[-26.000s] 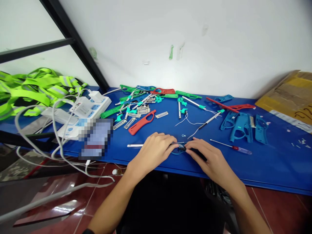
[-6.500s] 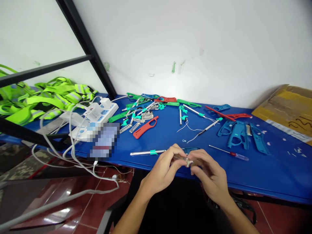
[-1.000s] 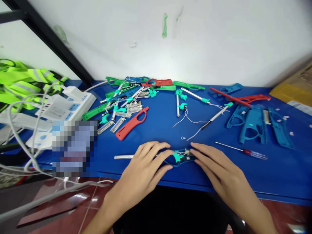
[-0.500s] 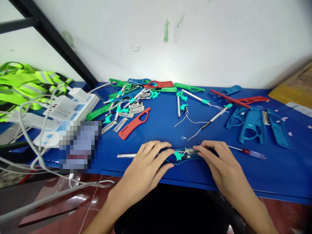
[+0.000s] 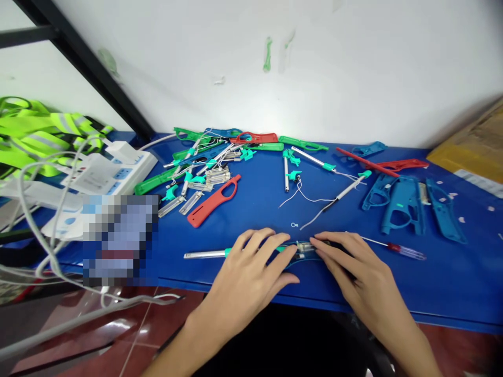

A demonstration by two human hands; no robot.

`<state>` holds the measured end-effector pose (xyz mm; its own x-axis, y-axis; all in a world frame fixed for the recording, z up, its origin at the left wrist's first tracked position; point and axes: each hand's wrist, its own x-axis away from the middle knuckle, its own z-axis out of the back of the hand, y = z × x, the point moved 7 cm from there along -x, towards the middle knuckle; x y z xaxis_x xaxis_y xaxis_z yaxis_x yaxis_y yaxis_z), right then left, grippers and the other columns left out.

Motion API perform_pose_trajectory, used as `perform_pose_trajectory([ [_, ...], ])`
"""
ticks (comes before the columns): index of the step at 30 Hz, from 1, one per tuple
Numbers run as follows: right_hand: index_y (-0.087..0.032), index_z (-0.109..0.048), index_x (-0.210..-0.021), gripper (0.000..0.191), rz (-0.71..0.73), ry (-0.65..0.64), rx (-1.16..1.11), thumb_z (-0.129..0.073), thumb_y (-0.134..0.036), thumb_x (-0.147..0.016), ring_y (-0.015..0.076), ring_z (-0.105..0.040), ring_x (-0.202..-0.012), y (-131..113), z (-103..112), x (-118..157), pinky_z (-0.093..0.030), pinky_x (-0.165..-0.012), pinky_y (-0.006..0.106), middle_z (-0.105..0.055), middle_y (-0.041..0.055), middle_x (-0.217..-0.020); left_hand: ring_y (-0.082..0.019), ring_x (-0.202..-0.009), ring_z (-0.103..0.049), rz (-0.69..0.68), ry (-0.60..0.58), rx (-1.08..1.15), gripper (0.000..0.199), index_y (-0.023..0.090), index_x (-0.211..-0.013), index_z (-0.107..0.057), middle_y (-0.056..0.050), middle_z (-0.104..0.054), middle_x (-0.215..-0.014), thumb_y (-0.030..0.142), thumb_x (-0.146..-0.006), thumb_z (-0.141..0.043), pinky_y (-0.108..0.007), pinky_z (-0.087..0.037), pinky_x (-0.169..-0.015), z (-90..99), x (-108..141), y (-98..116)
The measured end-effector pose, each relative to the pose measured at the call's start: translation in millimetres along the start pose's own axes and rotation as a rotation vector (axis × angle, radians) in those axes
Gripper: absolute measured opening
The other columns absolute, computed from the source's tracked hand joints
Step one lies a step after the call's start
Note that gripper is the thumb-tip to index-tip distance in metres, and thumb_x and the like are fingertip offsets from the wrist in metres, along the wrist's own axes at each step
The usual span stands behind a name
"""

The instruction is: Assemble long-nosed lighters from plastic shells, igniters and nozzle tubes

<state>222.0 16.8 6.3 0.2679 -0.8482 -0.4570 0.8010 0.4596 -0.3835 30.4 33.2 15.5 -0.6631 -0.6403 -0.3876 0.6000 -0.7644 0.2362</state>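
A blue lighter casing half [image 5: 310, 258] lies near the table's front edge, mostly covered by my hands. A clear fuel tank [image 5: 304, 246] sits in it, and a metal tube [image 5: 205, 254] with a teal part sticks out to the left. My left hand [image 5: 253, 267] rests over the casing's left part, its fingers bent and apart, touching the parts from above. My right hand [image 5: 348, 262] grips the casing's right end, fingertips at the tank's right side. What lies under both palms is hidden.
Behind my hands are a red casing half [image 5: 214, 201], a pile of lighter parts, and loose metal tubes with wires [image 5: 312, 158]. To the right are a screwdriver [image 5: 404, 250] and blue casings [image 5: 403, 204]; a power strip [image 5: 133, 173] and blurred device [image 5: 123, 235] are left.
My left hand has moved right along the casing, now covering the teal part beside the tank and uncovering more of the tube's left end. The right hand stays at the casing's right end.
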Motion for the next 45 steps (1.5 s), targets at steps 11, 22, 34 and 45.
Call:
perform_pose_trajectory([
  [11,-0.028,-0.074,-0.134,0.034,-0.006,-0.002,0.009,-0.059,-0.011,-0.108,0.0239,-0.075,-0.111,-2,0,0,-0.059,-0.104,0.045,-0.079,0.0057,-0.128,-0.028,-0.133,-0.061,0.067,-0.094,0.149,0.031,0.023,-0.140,-0.066,-0.009,-0.070,-0.141,0.031,-0.111,-0.063,-0.047,-0.055,-0.107,-8.9,0,-6],
  [22,-0.025,-0.072,-0.137,0.038,-0.015,-0.013,0.027,-0.059,-0.006,-0.107,0.0227,-0.074,-0.118,-4,0,4,-0.060,-0.107,0.042,-0.078,0.0052,-0.132,-0.027,-0.132,-0.058,0.084,-0.138,0.167,0.033,0.027,-0.143,-0.066,-0.007,-0.067,-0.143,0.025,-0.110,-0.064,-0.045,-0.050,-0.107,-6.6,-1,-7],
  [34,-0.020,-0.052,-0.164,0.053,0.125,-0.109,0.151,-0.058,-0.022,-0.112,0.0312,-0.067,-0.141,-17,-2,11,-0.059,-0.117,0.053,-0.067,0.0103,-0.156,-0.027,-0.130,-0.060,0.072,-0.144,0.112,0.041,0.028,-0.152,-0.058,-0.006,-0.068,-0.144,0.028,-0.112,-0.061,-0.045,-0.047,-0.109,-10.3,-1,-7],
  [45,-0.021,-0.033,-0.174,0.065,0.197,-0.113,0.221,-0.056,-0.022,-0.113,0.0294,-0.052,-0.156,-19,-4,20,-0.049,-0.126,0.052,-0.058,0.0117,-0.165,-0.029,-0.132,-0.061,0.047,-0.133,0.068,0.037,0.024,-0.151,-0.058,-0.009,-0.068,-0.144,0.030,-0.114,-0.057,-0.048,-0.048,-0.108,-12.1,-1,-5],
])
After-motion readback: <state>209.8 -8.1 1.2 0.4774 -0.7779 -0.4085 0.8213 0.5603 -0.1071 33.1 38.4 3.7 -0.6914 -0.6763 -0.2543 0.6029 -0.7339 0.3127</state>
